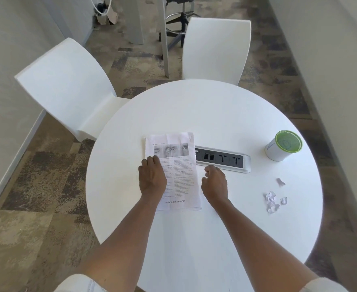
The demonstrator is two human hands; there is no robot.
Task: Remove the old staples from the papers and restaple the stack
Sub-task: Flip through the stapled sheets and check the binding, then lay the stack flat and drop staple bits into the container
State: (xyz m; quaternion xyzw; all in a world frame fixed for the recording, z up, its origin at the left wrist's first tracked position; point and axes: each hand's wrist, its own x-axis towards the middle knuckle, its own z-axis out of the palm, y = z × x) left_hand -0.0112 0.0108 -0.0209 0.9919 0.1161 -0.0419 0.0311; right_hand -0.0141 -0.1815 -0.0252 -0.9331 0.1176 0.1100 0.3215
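A stack of printed papers (178,165) lies flat in the middle of the round white table (205,228), its top page showing photos of eyes and text. My left hand (152,175) rests palm down on the stack's left side, fingers together. My right hand (214,182) hovers just right of the papers, fingers curled loosely, with nothing visible in it. No stapler or staple remover shows in view. Whether staples sit in the stack is too small to tell.
A recessed power socket strip (223,159) lies right of the papers. A white cup with a green lid (282,146) stands far right. Torn paper scraps (273,199) lie at the right. Two white chairs (68,87) (215,49) stand beyond the table.
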